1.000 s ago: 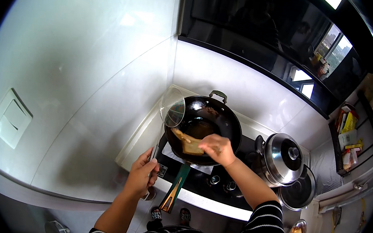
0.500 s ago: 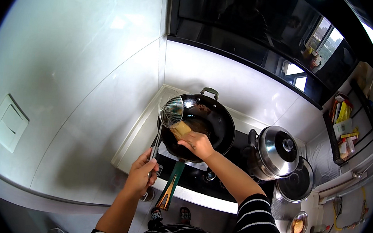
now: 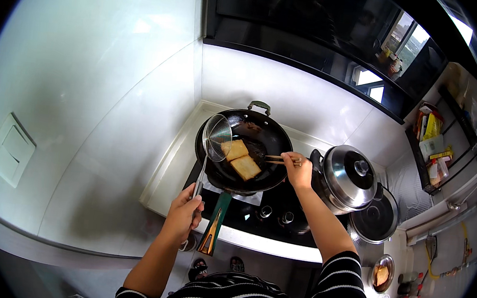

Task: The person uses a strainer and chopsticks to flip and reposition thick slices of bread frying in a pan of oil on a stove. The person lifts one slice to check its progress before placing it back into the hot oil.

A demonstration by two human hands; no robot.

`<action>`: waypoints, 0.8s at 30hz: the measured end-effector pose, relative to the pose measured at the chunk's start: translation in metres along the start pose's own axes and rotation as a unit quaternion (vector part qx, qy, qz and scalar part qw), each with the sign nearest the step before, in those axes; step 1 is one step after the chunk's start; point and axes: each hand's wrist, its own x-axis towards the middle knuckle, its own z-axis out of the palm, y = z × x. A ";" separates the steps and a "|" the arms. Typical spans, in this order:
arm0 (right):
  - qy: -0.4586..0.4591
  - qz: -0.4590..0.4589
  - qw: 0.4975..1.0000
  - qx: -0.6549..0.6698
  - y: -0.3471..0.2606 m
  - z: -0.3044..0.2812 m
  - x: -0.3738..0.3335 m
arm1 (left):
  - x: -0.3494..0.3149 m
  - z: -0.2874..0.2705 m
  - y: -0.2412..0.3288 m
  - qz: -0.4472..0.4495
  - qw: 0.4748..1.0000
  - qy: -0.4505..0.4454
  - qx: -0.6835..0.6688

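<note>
My left hand (image 3: 184,210) is closed around the handle of a wire-mesh skimmer (image 3: 217,135). The skimmer's round basket is tilted over the left side of a black wok (image 3: 274,134). Two flat, golden-brown slabs of food lie in the wok, a nearer slab (image 3: 246,167) against a farther slab (image 3: 237,148). The mesh overlaps the left edge of the farther one. At the wok's right rim, my right hand (image 3: 299,171) grips a pair of chopsticks (image 3: 275,159), their tips pointing left over the wok, apart from the food.
The wok's green handle (image 3: 217,221) points toward me across the black stove (image 3: 227,211). To the right stand a lidded steel pot (image 3: 341,185) and a round dark lid or pan (image 3: 375,219). Farther right is a metal dish (image 3: 377,284) with food. A wall closes off the left.
My right hand has moved right, away from the skimmer, and chopsticks now show in it. Two slabs now lie visible in the wok. My left hand keeps holding the skimmer.
</note>
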 end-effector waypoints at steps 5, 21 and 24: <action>0.003 0.075 0.996 0.040 -0.005 -0.004 -0.017 | 0.004 0.006 -0.006 -0.004 1.000 -0.009 0.020; -0.065 -0.112 0.992 0.001 -0.061 -0.005 -0.052 | -0.013 -0.007 -0.013 0.010 1.000 0.025 0.000; -0.109 -0.209 0.972 0.002 -0.081 0.010 -0.061 | -0.018 -0.006 -0.008 0.005 0.999 0.032 0.005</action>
